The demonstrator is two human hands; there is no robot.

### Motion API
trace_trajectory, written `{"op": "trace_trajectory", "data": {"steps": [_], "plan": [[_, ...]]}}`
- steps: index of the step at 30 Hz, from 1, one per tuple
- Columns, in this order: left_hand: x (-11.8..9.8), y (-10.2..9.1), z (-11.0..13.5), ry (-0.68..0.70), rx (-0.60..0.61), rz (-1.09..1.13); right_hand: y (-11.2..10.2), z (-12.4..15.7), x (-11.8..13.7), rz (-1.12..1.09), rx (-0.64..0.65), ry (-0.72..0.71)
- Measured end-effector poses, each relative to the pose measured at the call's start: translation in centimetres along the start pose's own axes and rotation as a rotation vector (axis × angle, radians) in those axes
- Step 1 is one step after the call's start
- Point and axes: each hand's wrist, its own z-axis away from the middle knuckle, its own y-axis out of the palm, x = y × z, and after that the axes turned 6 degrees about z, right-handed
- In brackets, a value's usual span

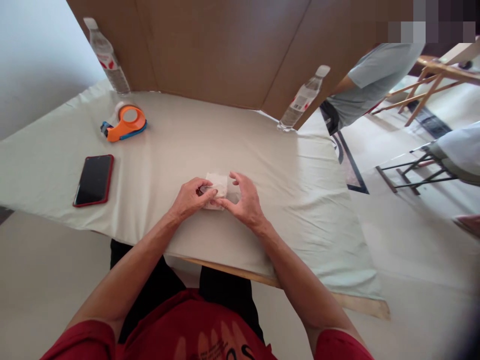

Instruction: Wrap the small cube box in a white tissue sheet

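Red shirt (195, 320) nearest us, we see the left hand (190, 197) pinching a small white packet (219, 183) on the cloth-covered table (210, 135); the right hand (245, 202) curves half open, thumb at the packet's near side. Beyond, leftward, lie a phone (93, 180) and orange tape dispenser (125, 124); two bottles (303, 99) stand by a brown board (217, 50).

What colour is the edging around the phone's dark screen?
Red: the phone has a red edge, seen best in the head view, the only one here.

white packet (217, 180): papery | tablecloth (210, 135): creased matt cloth | phone (94, 180): glossy | tape dispenser (125, 129): plastic
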Motion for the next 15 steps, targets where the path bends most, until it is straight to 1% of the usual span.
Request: {"op": "trace_trajectory", "data": {"steps": [2, 6, 9, 12, 15], "plan": [[-0.07, -0.04, -0.08, -0.008, 0.011, 0.007, -0.04, 0.08, 0.07, -0.003, 0.031, 0.001], [-0.12, -0.15, -0.17, -0.004, 0.052, 0.014, 0.46, 0.19, 0.03, -0.105, 0.174, 0.082], [-0.04, -0.17, -0.18, 0.019, 0.067, 0.042, 0.65, 0.18, 0.04, -0.136, 0.206, 0.110], [-0.12, -0.24, -0.14, 0.047, 0.088, 0.093, 0.37, -0.03, 0.09, -0.143, 0.245, 0.115], [-0.46, -0.41, -0.05, 0.017, 0.140, 0.118, 0.00, -0.38, 0.06, -0.166, 0.326, 0.122]]}}
